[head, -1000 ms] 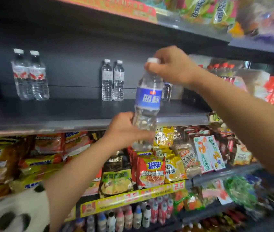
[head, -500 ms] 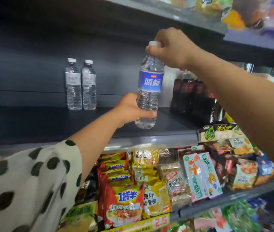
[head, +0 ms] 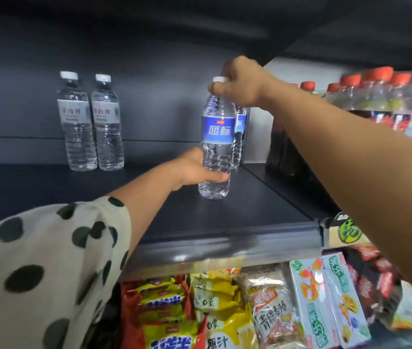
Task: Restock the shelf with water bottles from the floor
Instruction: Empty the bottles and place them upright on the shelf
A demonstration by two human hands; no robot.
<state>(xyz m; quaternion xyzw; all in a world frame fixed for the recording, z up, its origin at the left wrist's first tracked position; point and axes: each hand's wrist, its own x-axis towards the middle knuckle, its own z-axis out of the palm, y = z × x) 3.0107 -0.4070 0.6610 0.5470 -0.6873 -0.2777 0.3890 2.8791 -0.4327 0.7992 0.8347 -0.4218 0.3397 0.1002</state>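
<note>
Clear plastic water bottle with a blue label and white cap (head: 216, 144), upright, base sitting on or just over the dark shelf (head: 237, 212), near its right end. Left hand (head: 195, 170) wrapped round the lower body, fingers (head: 221, 177) curled tight on it. Right hand (head: 240, 83) up top, fingers pinching the cap. Second blue-label bottle (head: 239, 137) right behind. Two white-label clear bottles (head: 90, 122) standing side by side further left. Red-capped dark drinks (head: 350, 102) off right, snack packets (head: 200, 311) below.
</note>
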